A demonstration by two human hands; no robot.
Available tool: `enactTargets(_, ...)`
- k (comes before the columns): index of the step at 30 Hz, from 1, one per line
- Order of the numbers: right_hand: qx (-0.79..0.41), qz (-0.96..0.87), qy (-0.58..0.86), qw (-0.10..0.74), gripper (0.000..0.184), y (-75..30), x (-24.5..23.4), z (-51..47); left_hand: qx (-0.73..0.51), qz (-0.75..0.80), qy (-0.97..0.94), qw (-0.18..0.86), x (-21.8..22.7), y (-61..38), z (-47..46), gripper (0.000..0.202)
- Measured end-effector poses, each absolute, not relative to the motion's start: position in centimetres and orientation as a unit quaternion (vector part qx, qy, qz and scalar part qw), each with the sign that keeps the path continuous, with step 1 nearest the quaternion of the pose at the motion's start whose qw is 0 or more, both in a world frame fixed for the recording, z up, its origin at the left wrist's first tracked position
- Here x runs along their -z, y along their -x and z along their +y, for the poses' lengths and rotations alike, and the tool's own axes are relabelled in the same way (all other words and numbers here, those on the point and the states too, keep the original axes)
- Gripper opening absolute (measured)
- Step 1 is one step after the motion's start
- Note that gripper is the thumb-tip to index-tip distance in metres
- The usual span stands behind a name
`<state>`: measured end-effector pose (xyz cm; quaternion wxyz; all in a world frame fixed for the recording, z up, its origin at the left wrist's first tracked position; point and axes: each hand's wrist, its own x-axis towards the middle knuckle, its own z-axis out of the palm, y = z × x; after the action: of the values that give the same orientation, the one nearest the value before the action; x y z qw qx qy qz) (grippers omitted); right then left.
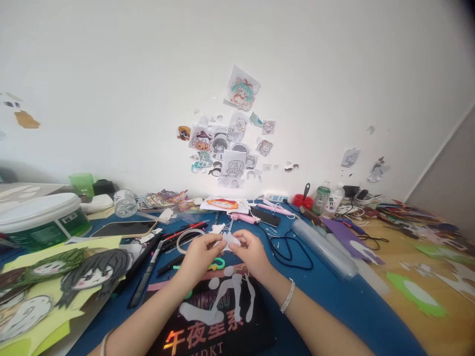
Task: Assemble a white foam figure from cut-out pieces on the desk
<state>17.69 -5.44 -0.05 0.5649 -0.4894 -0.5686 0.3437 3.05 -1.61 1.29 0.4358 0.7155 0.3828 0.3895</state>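
Between my left hand (pixel 200 258) and my right hand (pixel 255 256) is a small white paper cutout (pixel 230 241). Both hands pinch it from the sides with thumb and fingers, above the blue table cover. Just below lie more white paper cutouts (pixel 234 291) on a black printed sheet or bag (pixel 174 321) with large characters. A green and yellow scissors-like handle (pixel 217 264) shows beside my left wrist. Behind the held piece sits a pink glue-gun-like tool (pixel 243 218), partly among papers.
Left are a white-lidded tub (pixel 44 210), a phone (pixel 125 229), pens (pixel 146 272) and cut-out drawings on yellow paper (pixel 94 274). A clear plastic roll (pixel 324 249), black cable (pixel 293 264) and bottles (pixel 321 197) stand or lie right. Drawings (pixel 234 163) are stuck to the wall.
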Motion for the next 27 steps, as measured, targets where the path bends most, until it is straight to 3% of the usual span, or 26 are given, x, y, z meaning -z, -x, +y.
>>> enactTargets(5,-0.395,-0.540,0.474,0.572,0.027,-17.8,0.0,-5.3,-0.412,0.346,-0.677,0.503,-1.0,-3.2,-1.4,0.045)
enactTargets(14,-0.343,-0.583,0.485,0.554,0.018,-18.1,-0.3,-5.5,-0.366,0.347,-0.745,0.437,-1.2,-2.8,-1.3,0.023)
enactTargets(20,-0.326,-0.601,0.491,0.539,0.018,-18.5,-0.3,-5.4,-0.327,0.352,-0.799,0.361,-1.5,-2.4,-1.1,0.031)
enactTargets(27,-0.350,-0.601,0.478,0.537,0.020,-18.7,0.1,-5.2,-0.319,0.354,-0.784,0.398,-1.4,-2.4,-0.8,0.031)
